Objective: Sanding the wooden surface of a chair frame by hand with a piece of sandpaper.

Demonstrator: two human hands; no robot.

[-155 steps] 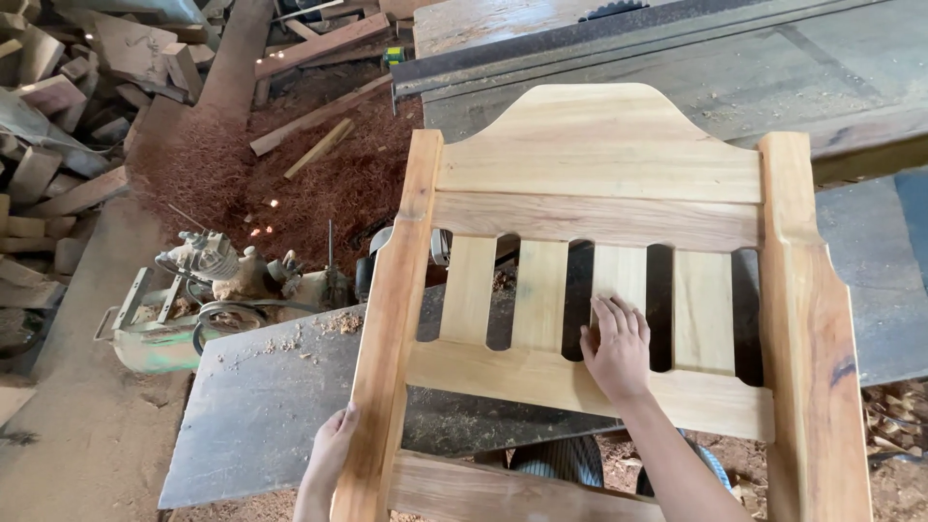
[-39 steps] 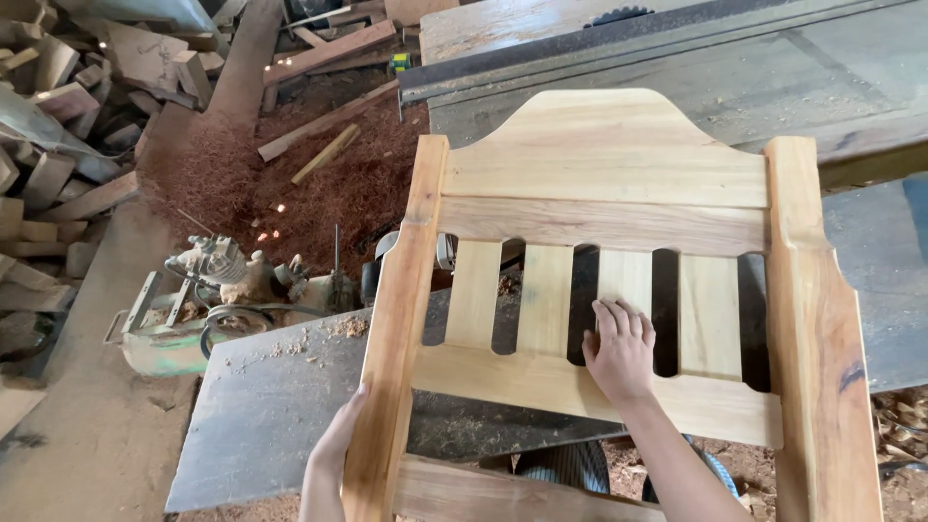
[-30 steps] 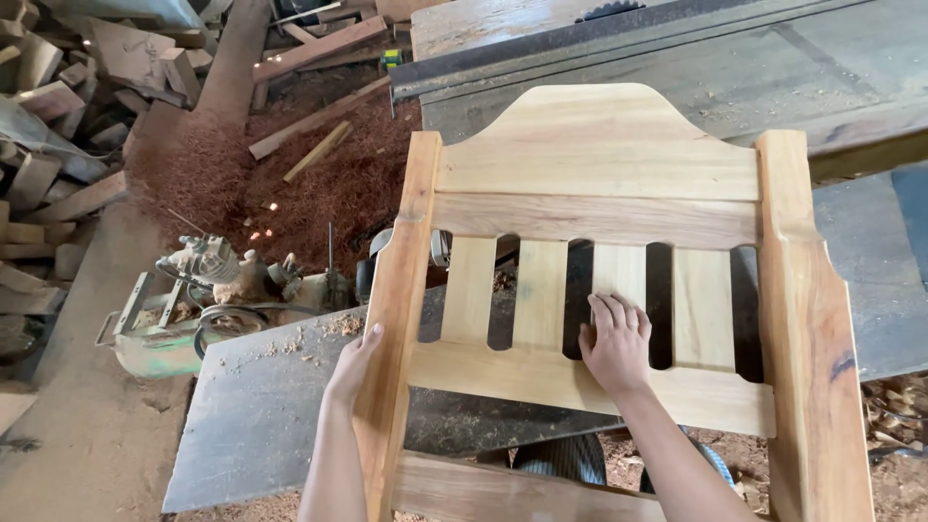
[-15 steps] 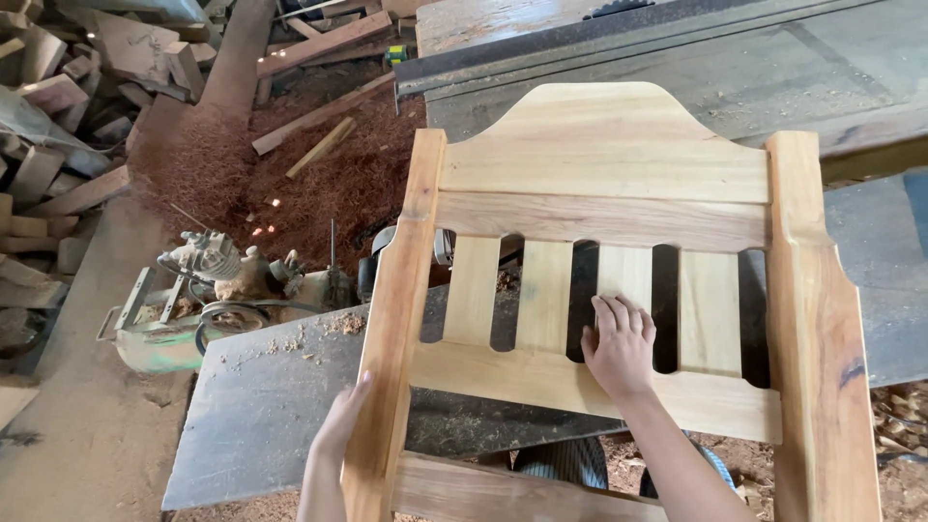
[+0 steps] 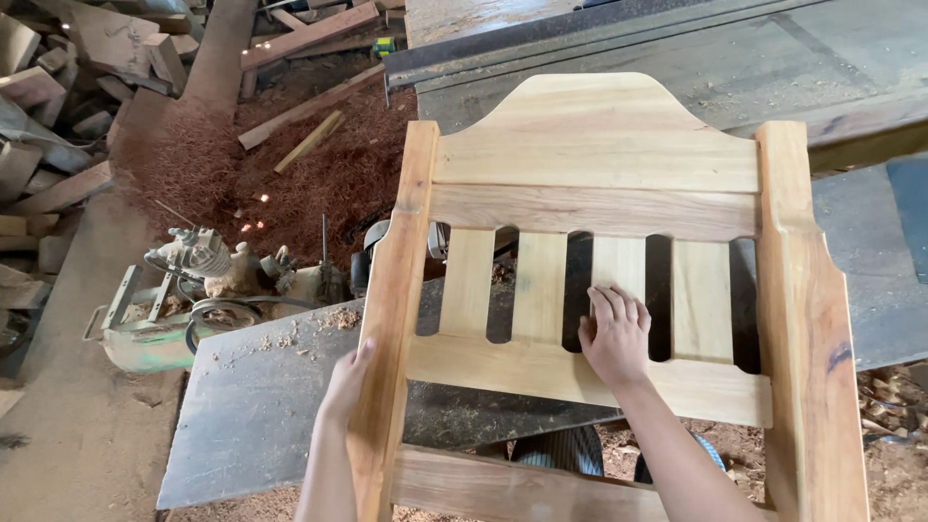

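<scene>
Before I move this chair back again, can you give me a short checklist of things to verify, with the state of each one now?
1. Left hand grips the left post: ok, fingers around its outer edge.
2. Right hand steadies the frame: ok, flat on a slat and the lower rail.
3. Chair back is supported: ok, it lies across the metal table.
4. All four slats seated in both rails: ok.
5. Joints tight: cannot tell.
6. Floor at left free of obstacles: not ok, a small engine and wood offcuts lie there.
</scene>
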